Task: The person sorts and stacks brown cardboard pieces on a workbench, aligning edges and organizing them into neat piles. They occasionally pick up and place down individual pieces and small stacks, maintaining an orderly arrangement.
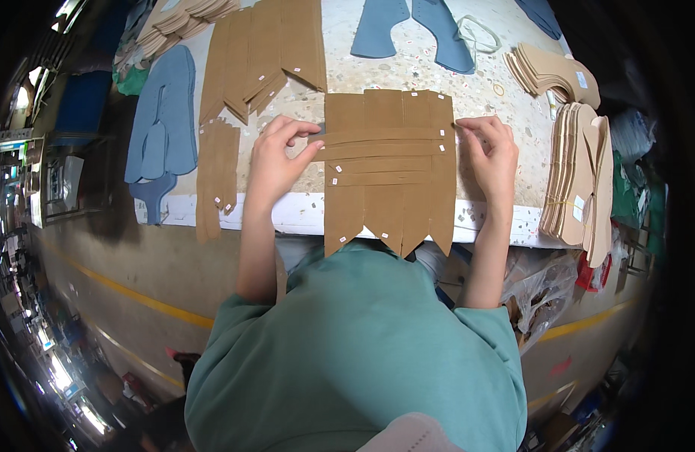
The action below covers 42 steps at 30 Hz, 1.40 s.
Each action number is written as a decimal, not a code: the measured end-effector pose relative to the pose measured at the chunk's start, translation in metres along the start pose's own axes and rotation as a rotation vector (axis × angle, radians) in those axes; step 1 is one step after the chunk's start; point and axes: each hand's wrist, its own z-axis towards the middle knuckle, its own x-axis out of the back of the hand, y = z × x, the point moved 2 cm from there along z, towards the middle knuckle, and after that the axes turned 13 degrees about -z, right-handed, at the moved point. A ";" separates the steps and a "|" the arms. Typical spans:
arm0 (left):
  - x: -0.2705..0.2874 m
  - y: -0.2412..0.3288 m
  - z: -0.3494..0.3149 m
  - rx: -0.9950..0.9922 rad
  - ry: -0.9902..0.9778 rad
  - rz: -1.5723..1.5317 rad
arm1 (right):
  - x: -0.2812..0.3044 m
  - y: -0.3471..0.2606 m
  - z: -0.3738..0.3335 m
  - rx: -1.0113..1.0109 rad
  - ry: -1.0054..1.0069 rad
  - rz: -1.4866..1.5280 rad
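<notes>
Several flat brown pieces (385, 203) lie side by side in front of me, with notched lower ends and small white labels. Across them run narrow brown strips (377, 148). My left hand (281, 158) is at the left edge of this layout, thumb and forefinger around the projecting end of the upper strip. Beyond the right edge, my right hand (492, 147) has its thumb and forefinger drawn close together; a tiny dark spot shows at the fingertips, too small to name.
More brown pieces (261, 45) lie at the back left, above shorter ones (218, 158). Blue cut pieces (166, 105) are at far left, others (381, 30) at the back. Beige stacks (569, 173) line the right edge. A clear plastic bag (547, 282) hangs below the table.
</notes>
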 end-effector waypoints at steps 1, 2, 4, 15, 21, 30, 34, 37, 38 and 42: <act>0.000 0.000 0.000 -0.014 -0.002 -0.001 | -0.001 0.000 0.000 0.011 -0.006 0.001; -0.001 -0.001 -0.001 -0.004 0.000 -0.003 | -0.002 -0.001 0.000 0.016 -0.011 -0.006; -0.001 -0.001 -0.001 0.014 0.005 -0.011 | -0.003 -0.001 0.000 0.009 -0.027 -0.020; -0.002 -0.001 -0.001 -0.008 0.011 -0.017 | -0.007 -0.013 -0.005 0.178 -0.057 -0.046; 0.002 0.000 -0.001 0.091 -0.011 -0.228 | -0.010 -0.011 -0.003 0.078 -0.101 0.065; 0.009 0.002 -0.011 0.096 -0.064 -0.138 | -0.015 -0.002 -0.007 -0.165 -0.348 0.357; 0.006 0.002 -0.014 0.102 -0.079 -0.105 | -0.013 -0.003 -0.008 -0.119 -0.339 0.293; 0.003 0.004 -0.013 0.042 -0.054 -0.091 | -0.011 -0.005 -0.007 -0.021 -0.292 0.203; 0.003 0.005 -0.013 0.021 -0.045 -0.097 | -0.010 -0.005 -0.006 0.000 -0.280 0.185; 0.000 0.009 -0.014 -0.081 -0.052 0.066 | -0.006 -0.006 -0.006 0.029 -0.264 0.152</act>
